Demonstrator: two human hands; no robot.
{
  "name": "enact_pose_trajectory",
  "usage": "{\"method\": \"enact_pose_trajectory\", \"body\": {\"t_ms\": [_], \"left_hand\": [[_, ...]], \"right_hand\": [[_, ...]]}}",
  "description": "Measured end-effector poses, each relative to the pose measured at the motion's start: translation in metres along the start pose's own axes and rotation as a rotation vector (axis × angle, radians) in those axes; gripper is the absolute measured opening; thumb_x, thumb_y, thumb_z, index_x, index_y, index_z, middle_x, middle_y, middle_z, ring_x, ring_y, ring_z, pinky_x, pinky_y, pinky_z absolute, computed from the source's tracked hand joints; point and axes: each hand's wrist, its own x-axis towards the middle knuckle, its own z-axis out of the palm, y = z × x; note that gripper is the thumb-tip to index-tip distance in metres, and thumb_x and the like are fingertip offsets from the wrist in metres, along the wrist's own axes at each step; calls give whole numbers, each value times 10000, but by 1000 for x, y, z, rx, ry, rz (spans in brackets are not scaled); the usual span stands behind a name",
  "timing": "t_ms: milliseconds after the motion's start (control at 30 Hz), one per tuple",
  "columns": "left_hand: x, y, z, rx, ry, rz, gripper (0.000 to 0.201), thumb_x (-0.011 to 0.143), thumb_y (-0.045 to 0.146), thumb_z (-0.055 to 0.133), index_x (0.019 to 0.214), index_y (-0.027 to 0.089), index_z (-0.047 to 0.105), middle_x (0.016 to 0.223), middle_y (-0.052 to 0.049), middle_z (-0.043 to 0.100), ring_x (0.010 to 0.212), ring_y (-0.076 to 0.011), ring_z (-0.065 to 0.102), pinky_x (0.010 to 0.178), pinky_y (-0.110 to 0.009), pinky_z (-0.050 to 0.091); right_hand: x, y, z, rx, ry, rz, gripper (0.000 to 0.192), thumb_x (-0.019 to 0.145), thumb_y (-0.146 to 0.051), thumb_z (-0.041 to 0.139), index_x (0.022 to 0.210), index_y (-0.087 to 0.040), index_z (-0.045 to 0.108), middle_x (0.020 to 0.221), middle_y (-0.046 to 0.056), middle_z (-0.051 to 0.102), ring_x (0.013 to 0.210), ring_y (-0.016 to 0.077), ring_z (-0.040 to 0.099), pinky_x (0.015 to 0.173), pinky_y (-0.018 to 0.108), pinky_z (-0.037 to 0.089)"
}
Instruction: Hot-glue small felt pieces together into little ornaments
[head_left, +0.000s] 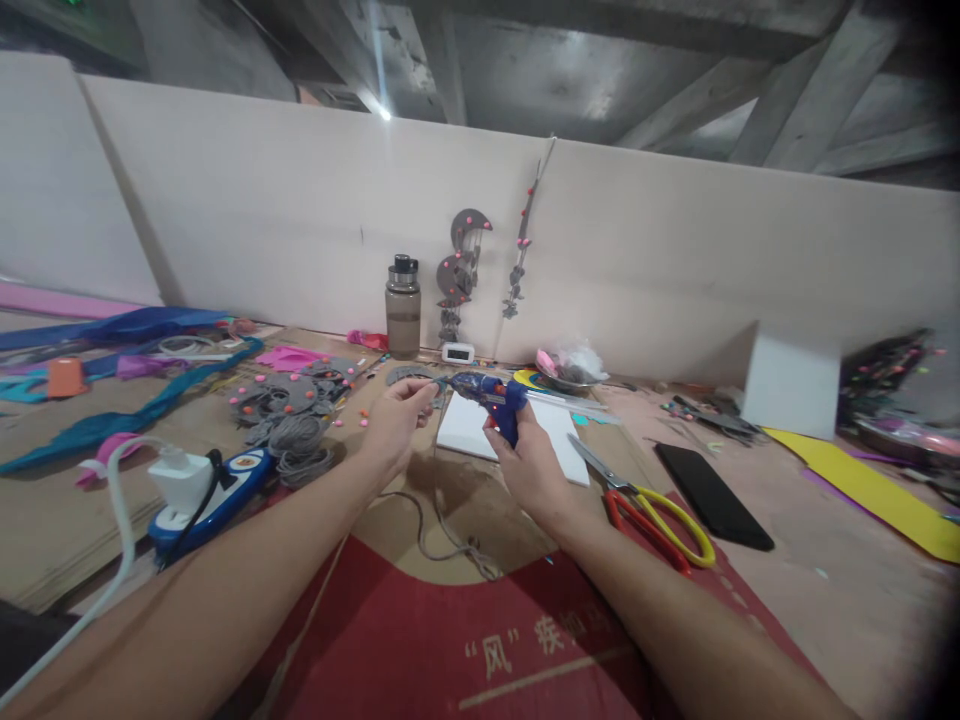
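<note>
My right hand [525, 450] is wrapped round the handle of a blue hot glue gun [480, 388], whose nozzle points left. A clear glue stick [562, 399] sticks out of its back end. At the nozzle, the fingertips of my left hand [401, 420] are pinched on a grey cord [421, 530], which hangs down and lies in loose loops on the cardboard. The exact bit at the fingertips is too small to make out. Below the glue gun lies a white board [469, 430]. Scissors [660, 510] with red and yellow handles rest beside my right forearm.
A black phone [712, 495] lies at the right. On the left are a blue power strip [247, 480] with a white plug, a grey cord bundle [300, 440] and grey felt pieces [281, 395]. A water bottle [403, 310] and a small digital display [457, 353] stand at the back.
</note>
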Motion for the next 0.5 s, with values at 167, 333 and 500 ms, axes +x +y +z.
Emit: {"method": "enact_pose_trajectory", "body": {"t_ms": [167,333,500], "left_hand": [[1,0,0,2,-3,-15,323,569,382,745,732,150,591,569,47,508,479,-55,424,443,-185,258],[0,1,1,-7,-6,-13,312,565,368,746,725,149,592,584,47,514,478,-48,421,440,-183,259],[1,1,-1,-28,18,-15,296,581,350,736,726,144,579,617,36,531,485,-43,431,427,-172,268]], "right_hand": [[0,1,1,4,-12,-21,171,783,-226,473,948,-192,503,819,31,597,697,161,530,657,292,415],[0,2,0,8,2,-30,196,783,-222,469,974,-192,505,826,37,600,688,161,530,645,293,419],[1,1,0,62,23,-13,205,779,-255,492,971,-190,515,844,37,607,684,147,534,631,283,439]]}}
